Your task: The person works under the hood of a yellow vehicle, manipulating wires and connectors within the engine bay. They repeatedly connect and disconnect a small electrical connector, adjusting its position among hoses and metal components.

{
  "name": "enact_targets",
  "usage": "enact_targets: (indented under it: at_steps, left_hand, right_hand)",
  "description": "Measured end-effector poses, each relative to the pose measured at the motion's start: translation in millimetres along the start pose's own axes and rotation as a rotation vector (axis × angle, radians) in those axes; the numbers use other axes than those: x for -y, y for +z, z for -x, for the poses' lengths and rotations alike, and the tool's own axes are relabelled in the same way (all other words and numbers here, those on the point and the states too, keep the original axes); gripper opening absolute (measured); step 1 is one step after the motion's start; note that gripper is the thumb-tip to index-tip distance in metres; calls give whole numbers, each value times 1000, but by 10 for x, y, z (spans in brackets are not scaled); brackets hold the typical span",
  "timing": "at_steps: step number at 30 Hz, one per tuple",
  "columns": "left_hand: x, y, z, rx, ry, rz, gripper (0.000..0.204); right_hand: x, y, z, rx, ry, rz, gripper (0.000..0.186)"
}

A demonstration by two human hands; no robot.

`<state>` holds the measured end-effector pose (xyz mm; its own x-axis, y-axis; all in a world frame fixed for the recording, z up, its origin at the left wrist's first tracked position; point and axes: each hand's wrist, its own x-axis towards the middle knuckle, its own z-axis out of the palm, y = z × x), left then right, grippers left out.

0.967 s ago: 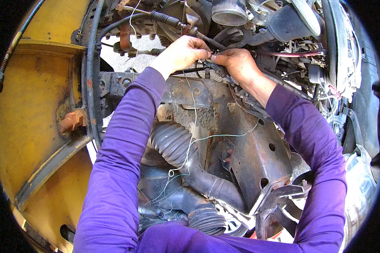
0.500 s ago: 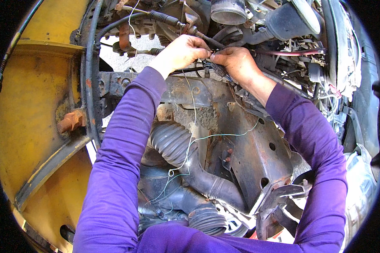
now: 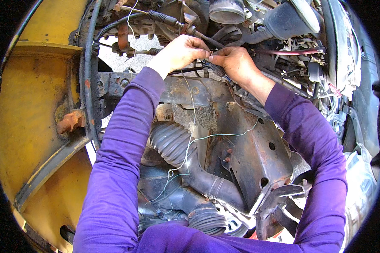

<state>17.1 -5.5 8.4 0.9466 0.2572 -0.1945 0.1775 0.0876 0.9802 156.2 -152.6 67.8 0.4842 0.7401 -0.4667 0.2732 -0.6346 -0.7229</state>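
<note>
Grimy engine-bay metal (image 3: 257,143) backs the dark wiring (image 3: 218,71) just under the fingertips (image 3: 202,54), where the left hand (image 3: 181,52) and right hand (image 3: 237,62) close in fine pinches, apparently on its strands, too small to make out. One slipped pinch could drop a strand out of reach; farther below the fingers, the loose pale wire (image 3: 193,97) could snag on a sleeve (image 3: 131,114) and be tugged.

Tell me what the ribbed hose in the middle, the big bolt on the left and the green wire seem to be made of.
Hose: probably rubber, or flexible plastic; dull dark grey, with moulded ridges. Bolt: likely steel, rough and orange-brown, which looks like rust. Wire: apparently smooth plastic outside, judging by its even pale colour; any core is hidden.
</note>
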Motion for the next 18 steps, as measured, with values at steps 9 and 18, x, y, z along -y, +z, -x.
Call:
enact_targets:
  at_steps: [9, 18]
  left_hand:
    - [-62, 27, 29, -14, -33, -1, 24]
    - [7, 10, -9, -30, -50, -28, 25]
  right_hand:
    - [44, -11, 50, -69, -102, 206, 27]
    - [110, 15, 86, -79, -160, 293, 25]
